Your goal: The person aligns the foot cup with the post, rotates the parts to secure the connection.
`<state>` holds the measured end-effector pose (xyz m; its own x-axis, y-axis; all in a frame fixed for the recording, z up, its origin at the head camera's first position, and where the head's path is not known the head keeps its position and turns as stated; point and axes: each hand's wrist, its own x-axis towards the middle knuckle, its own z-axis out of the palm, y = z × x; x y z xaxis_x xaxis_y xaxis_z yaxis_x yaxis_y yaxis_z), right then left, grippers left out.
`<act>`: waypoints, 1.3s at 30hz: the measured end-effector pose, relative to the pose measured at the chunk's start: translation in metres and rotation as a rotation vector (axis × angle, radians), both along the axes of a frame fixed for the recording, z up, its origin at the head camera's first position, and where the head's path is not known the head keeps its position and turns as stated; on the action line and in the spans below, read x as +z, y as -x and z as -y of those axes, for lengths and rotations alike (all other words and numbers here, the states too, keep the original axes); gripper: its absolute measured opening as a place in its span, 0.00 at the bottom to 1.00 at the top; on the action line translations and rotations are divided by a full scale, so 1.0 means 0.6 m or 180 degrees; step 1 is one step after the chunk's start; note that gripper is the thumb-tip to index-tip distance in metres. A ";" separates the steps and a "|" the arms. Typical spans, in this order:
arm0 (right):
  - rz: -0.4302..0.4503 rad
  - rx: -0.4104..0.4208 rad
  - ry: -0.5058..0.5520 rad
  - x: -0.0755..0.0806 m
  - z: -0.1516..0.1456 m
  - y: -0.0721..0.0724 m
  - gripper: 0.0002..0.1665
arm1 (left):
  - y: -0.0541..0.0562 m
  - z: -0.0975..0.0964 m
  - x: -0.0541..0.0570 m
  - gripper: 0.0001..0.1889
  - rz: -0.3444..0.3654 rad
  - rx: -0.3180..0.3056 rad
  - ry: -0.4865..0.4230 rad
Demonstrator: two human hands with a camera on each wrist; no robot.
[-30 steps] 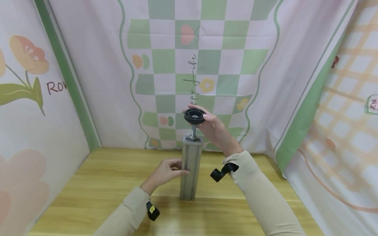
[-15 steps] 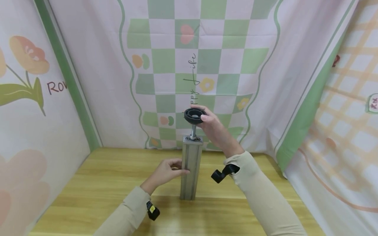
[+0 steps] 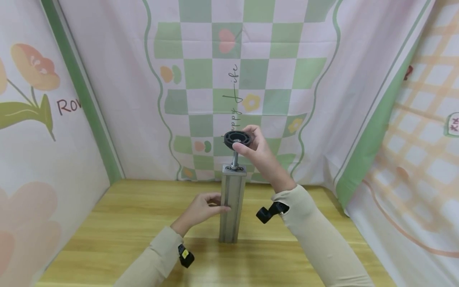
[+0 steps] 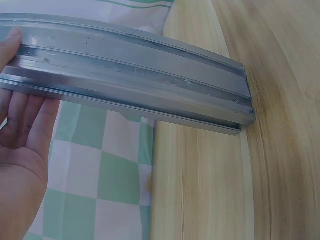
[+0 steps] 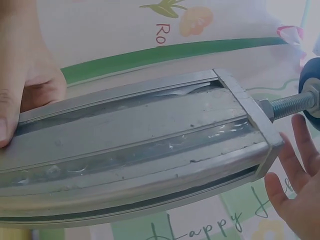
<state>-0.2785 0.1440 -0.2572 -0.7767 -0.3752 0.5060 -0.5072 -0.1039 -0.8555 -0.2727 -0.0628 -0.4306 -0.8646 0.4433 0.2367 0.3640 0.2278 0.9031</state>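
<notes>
An aluminium profile [image 3: 232, 199] stands upright on the wooden table, its grooved sides also filling much of the left wrist view. My left hand [image 3: 197, 209] holds it partway up, thumb on the near face and fingers behind. From the end plate [image 5: 250, 110] on top rises a threaded stud [image 5: 290, 106] with a nut at its base. The stud carries a black round levelling foot [image 3: 228, 142], hollow side up. My right hand [image 3: 264, 155] pinches the foot's rim, thumb at the front and fingers at the right rear. In the right wrist view the foot is cut off by the frame edge.
The yellowish wooden table [image 3: 143, 223] extends around the profile. Behind it hangs a cloth [image 3: 172, 131] with green checks. Patterned cloths also close in the left and right sides. Black camera mounts [image 3: 185, 257] sit on both wrists.
My right thumb has slid along the foot's rim from the right side toward the front, and the fingers have shifted to the right rear. The left hand and profile stay put.
</notes>
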 end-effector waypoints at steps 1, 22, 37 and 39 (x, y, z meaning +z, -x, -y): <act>0.0000 -0.0033 0.0009 0.001 0.002 -0.001 0.51 | 0.000 0.000 0.001 0.11 0.0005 -0.0003 -0.0004; -0.0399 -0.0099 -0.0565 0.001 -0.002 0.004 0.50 | -0.003 0.000 0.005 0.11 0.0043 0.0024 0.0011; 0.0215 0.1407 0.0184 -0.008 -0.010 0.033 0.48 | -0.001 0.001 0.002 0.11 0.0028 0.0023 0.0039; 0.0245 0.1501 0.0228 -0.008 -0.011 0.033 0.45 | -0.001 0.001 0.001 0.11 0.0023 0.0018 0.0040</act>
